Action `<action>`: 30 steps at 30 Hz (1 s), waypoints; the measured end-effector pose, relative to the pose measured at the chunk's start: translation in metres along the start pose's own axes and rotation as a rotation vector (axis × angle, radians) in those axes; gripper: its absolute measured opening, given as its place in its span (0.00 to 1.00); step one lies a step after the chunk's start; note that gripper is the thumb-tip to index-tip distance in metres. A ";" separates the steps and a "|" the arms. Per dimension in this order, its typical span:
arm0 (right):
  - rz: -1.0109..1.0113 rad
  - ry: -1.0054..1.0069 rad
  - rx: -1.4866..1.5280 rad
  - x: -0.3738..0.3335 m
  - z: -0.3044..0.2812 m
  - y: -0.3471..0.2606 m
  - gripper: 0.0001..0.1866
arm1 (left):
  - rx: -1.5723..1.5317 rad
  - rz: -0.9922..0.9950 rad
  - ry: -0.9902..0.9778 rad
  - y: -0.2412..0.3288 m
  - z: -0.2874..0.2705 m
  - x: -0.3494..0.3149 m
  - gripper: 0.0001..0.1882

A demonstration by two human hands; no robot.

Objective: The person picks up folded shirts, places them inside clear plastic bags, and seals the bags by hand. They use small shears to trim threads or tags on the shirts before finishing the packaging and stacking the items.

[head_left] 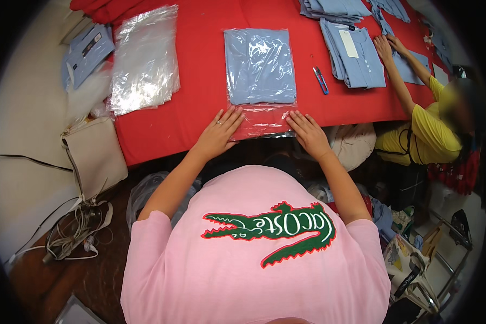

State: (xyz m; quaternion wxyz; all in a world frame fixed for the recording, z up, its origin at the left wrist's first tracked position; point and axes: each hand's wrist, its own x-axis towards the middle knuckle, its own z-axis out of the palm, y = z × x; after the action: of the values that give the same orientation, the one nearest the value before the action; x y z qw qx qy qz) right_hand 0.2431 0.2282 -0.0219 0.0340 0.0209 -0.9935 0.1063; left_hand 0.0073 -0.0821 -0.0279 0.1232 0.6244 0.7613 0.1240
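Observation:
In front of me on the red-covered table lies a folded light-blue garment inside a clear plastic bag. The bag's unfilled end points toward me and hangs near the table's front edge. My left hand rests flat on the left side of that end, fingers extended, a ring on one of them. On the right side of it, my right hand lies with fingers spread. Both palms face down, touching the plastic, and neither hand grips anything that I can see.
A stack of clear bags lies to the left, beside bagged blue garments. Right of centre are blue-handled thread snips and a folded, tagged blue shirt. A co-worker in yellow handles blue cloth at the far right.

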 end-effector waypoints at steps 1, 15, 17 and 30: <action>0.015 0.023 0.013 0.000 0.001 -0.002 0.35 | -0.029 -0.007 0.037 0.003 0.002 0.000 0.46; 0.643 0.537 1.157 0.085 0.002 0.026 0.10 | -0.766 -0.491 0.393 -0.007 -0.054 0.092 0.17; 0.797 0.480 1.152 0.108 0.003 0.021 0.12 | -0.791 -0.680 0.290 -0.020 -0.054 0.109 0.19; 0.941 0.485 0.403 0.128 -0.015 0.020 0.09 | -0.157 -0.790 0.345 -0.014 -0.053 0.134 0.13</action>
State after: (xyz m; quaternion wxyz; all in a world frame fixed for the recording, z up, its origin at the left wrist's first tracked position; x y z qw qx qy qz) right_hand 0.1158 0.2469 -0.0025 0.2058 -0.4430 -0.8196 0.2994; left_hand -0.0489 0.0454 0.0127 0.0790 0.2443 0.9394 0.2273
